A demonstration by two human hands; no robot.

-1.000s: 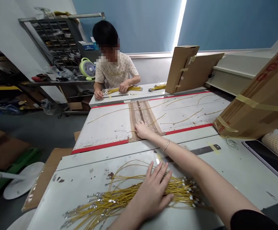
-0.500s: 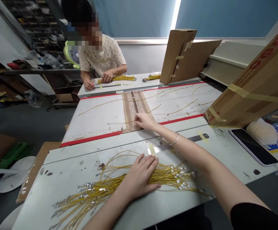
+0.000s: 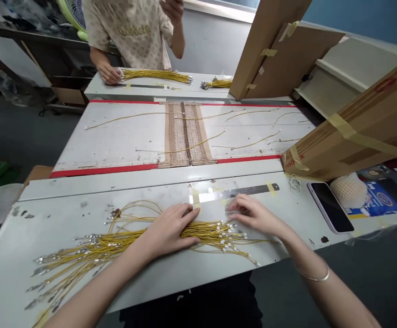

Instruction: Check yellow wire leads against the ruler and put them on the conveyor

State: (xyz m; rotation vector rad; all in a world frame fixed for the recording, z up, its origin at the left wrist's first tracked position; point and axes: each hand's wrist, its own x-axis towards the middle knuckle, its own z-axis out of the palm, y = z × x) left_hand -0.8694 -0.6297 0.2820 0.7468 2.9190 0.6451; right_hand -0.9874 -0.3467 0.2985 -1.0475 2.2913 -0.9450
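"What changed?"

"The right hand (image 3: 255, 216) has left the belt (image 3: 123, 141) for the wire bundle (image 3: 207, 232) near the table's (image 3: 171, 273) front edge; the loose wire (image 3: 205, 141) across the mesh (image 3: 175, 130) seems placed."

"Fingers?"

"Right: curled, pinching unclear. Left hand (image 3: 171, 228): draped over the bundle, thumb spread."

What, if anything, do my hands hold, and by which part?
Your left hand lies across the yellow wires, around mid-length. Your right hand is near their white connectors; whether it grips one cannot be told.
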